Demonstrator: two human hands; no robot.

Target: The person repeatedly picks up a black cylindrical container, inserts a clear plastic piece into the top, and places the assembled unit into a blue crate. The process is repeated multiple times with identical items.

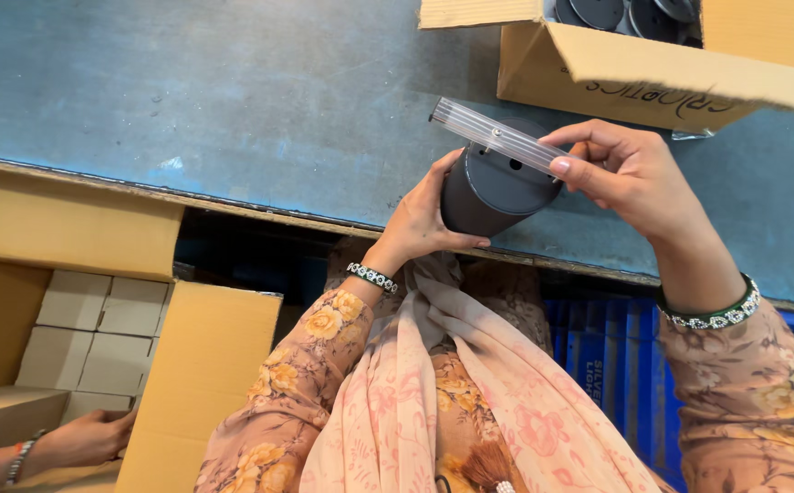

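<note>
Assembly looks under way: the left hand (424,219) wraps its fingers around a dark grey cylindrical housing (493,187) above the blue desk (233,100) near edge, while the right hand (625,173) pinches a clear ribbed plastic strip (497,135) across its top. Seating it likely needs careful alignment. An open cardboard box (652,73) sits far right; another person's hand (87,438) rests near left.

Blue worktable (233,100), open cardboard box (634,78) (far edge)

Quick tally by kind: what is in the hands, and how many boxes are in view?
Dark grey cylinder, held by left hand: 1
Clear ridged strip, held by right hand: 1
Open brown cartons: 2
Small pale boxes visible in the left carton: 6
Total: 10
</note>
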